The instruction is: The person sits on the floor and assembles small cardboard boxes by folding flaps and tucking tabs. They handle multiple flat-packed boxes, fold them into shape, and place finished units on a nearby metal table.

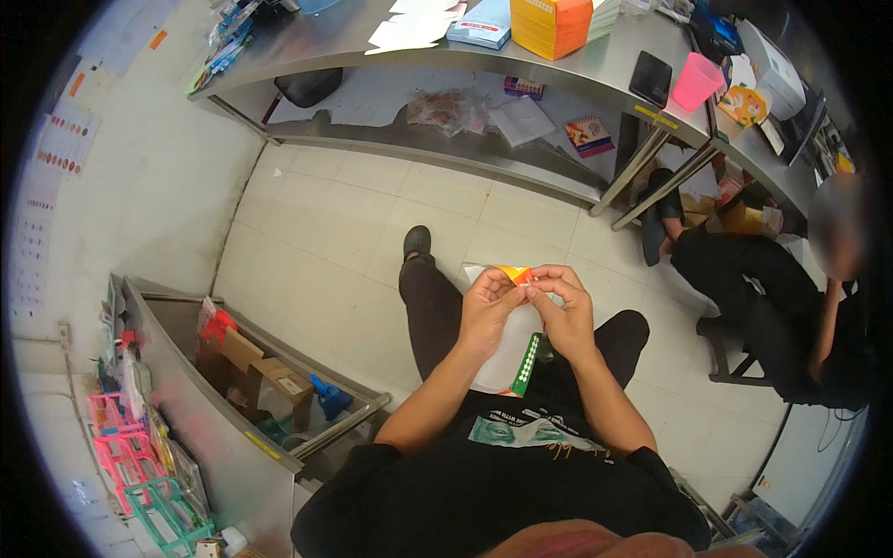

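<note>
A steel tabletop (pixel 312 45), its left edge near a white wall (pixel 186 139), stands over a lower shelf (pixel 377 91) on pale floor tiles (pixel 316 209).

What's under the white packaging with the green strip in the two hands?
Around the packaging, pinched by the left hand and right hand, dark trousers, a black shirt and pale floor tiles show. Anything directly beneath is covered.

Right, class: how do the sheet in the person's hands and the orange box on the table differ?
The sheet is pinched by the left hand and right hand; the box rests on the table. The sheet looks thin; the box is a chunky block. The sheet is mostly white and green; the box is mostly orange. Both show some orange.
</note>
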`<state>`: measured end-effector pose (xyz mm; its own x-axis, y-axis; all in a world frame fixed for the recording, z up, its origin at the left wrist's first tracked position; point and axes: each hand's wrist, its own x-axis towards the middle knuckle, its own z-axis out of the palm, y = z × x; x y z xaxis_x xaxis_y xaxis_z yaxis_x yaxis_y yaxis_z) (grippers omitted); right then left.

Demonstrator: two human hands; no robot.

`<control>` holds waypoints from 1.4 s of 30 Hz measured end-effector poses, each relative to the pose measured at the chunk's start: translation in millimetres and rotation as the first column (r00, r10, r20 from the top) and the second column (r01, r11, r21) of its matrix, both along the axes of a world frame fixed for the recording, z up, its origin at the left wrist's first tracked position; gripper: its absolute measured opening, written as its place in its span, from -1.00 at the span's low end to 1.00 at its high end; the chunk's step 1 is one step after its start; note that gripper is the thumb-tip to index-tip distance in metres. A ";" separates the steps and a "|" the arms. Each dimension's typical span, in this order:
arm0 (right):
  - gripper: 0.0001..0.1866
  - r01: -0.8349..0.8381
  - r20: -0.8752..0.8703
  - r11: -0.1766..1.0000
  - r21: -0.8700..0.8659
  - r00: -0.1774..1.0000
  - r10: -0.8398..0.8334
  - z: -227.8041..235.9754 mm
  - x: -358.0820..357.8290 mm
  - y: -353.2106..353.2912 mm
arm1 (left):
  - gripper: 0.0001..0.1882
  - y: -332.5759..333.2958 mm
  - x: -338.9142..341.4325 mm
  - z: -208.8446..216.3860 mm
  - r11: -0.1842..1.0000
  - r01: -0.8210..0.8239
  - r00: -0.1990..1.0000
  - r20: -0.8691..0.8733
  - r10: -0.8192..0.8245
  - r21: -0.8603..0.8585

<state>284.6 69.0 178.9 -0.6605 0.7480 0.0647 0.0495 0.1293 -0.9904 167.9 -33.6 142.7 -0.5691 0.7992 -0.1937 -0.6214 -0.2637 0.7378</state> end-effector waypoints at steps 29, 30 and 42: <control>-0.73 0.359 -0.036 0.933 0.024 0.933 -0.358 -29.1 -145.9 -67.1 | -0.67 -26.5 -173.4 25.0 0.863 0.453 0.877 -0.059 -0.476 -0.224; -0.69 0.393 -0.037 0.918 -0.040 0.918 -0.395 -30.3 -154.1 -70.8 | -0.68 -26.8 -185.2 26.5 0.830 0.494 0.850 -0.058 -0.524 -0.258; -0.44 0.585 -0.008 0.387 -0.713 0.545 -0.838 -48.6 -105.3 -119.4 | -0.88 -24.1 -220.4 2.8 0.682 0.641 -0.002 -0.889 -0.458 -0.352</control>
<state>179.3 -50.4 130.3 0.1166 0.8679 -0.4828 -0.4922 -0.3718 -0.7871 -52.4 -57.7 145.5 0.3641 0.9161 0.1680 0.3985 -0.3163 0.8609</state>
